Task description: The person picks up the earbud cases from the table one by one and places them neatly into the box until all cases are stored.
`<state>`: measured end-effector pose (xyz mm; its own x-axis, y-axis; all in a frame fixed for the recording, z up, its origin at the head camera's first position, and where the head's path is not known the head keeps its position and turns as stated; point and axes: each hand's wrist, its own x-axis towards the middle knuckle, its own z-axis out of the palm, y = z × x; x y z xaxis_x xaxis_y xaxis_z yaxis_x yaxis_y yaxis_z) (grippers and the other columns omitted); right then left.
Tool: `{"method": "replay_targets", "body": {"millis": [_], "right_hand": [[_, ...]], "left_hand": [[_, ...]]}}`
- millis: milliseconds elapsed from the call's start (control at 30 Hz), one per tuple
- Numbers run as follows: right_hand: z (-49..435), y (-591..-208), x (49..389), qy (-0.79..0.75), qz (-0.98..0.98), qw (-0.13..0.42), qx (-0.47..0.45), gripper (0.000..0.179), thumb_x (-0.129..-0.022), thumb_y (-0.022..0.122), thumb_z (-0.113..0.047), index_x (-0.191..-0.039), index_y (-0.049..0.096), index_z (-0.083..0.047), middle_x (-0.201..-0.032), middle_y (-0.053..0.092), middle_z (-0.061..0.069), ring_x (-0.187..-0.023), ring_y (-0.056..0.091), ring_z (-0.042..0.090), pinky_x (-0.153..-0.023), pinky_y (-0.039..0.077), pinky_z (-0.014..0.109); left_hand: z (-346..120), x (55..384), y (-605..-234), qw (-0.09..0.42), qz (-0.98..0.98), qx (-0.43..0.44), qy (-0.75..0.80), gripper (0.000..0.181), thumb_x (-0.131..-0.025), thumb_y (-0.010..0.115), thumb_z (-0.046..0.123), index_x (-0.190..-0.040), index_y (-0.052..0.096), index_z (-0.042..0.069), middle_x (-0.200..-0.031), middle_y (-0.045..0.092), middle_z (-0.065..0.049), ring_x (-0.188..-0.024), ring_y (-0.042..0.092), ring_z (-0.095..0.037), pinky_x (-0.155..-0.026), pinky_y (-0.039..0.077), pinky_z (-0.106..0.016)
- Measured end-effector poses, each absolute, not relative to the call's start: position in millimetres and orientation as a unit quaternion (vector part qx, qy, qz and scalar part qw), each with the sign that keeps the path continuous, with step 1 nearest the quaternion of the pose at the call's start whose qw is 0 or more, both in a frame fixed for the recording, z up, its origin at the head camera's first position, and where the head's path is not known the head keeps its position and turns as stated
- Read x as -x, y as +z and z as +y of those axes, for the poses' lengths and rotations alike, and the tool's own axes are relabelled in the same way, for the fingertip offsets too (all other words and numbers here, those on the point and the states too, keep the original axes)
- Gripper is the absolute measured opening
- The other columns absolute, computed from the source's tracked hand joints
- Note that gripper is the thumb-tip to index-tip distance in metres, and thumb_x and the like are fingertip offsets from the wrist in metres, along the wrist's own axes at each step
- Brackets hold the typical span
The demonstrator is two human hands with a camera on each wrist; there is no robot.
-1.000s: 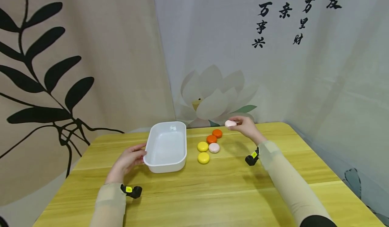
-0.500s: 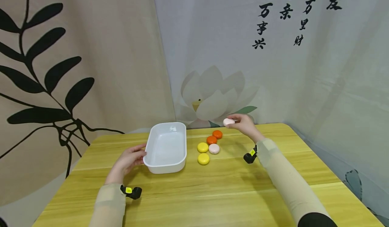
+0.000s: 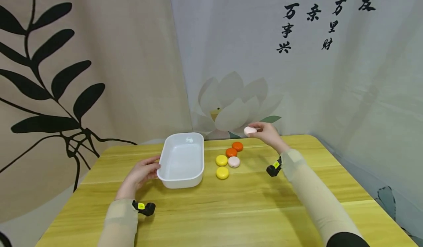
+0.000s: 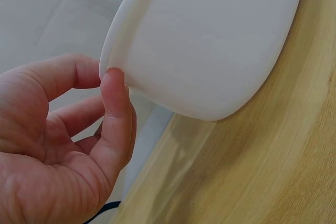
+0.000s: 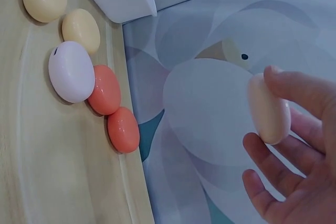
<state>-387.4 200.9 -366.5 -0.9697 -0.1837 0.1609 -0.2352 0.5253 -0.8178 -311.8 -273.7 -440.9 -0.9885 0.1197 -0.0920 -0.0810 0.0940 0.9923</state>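
My left hand (image 3: pixel 142 173) pinches the left rim of a white rectangular dish (image 3: pixel 181 162) with rounded corners. In the left wrist view, thumb and forefinger meet at the edge of the dish (image 4: pixel 205 40). My right hand (image 3: pixel 269 136) holds a glossy pale pink rounded disc (image 3: pixel 250 131) between thumb and fingers, raised over the table's far edge. The right wrist view shows this disc (image 5: pixel 269 111) turned on its side. Below and left of it lies a similar pale pink disc (image 3: pixel 234 161), with a small dark slot visible on its surface in the right wrist view.
Close to the pink disc on the table lie two orange discs (image 3: pixel 231 152) and two yellow discs (image 3: pixel 222 172), all right of the dish. The wooden table (image 3: pixel 205 217) ends at a printed cloth backdrop (image 3: pixel 238 56). Each wrist wears a small black camera (image 3: pixel 145 208).
My right hand has risen slightly and shifted a little left with the pale pink disc. The left hand and the dish stay in place; the head view has shifted slightly.
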Motion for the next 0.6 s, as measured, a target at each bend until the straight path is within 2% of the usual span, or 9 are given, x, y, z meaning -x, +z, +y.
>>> {"method": "replay_targets", "body": {"millis": [200,600], "right_hand": [[201.5,-363.5,388.3,0.468,-0.874,0.032,-0.124,0.047,-0.085,0.076,-0.022,-0.127,0.063,-0.005,-0.121,0.062,0.015,-0.101,0.059,0.029,-0.082,0.05,0.039],[200.2,-357.4,387.2,0.47,-0.873,0.028,-0.131,0.051,-0.086,0.074,-0.025,-0.13,0.06,-0.004,-0.123,0.06,0.016,-0.103,0.058,0.03,-0.087,0.05,0.046]], "left_hand": [[-271.5,311.6,-440.0,0.072,0.741,-0.01,0.667,0.059,-0.093,0.058,0.003,-0.145,0.033,-0.01,-0.089,0.064,-0.002,-0.071,0.06,-0.012,-0.067,0.055,-0.024],[-272.7,313.1,-441.9,0.076,0.738,-0.01,0.67,0.058,-0.094,0.057,0.003,-0.145,0.033,-0.009,-0.089,0.065,-0.002,-0.071,0.06,-0.011,-0.068,0.055,-0.024]]}}
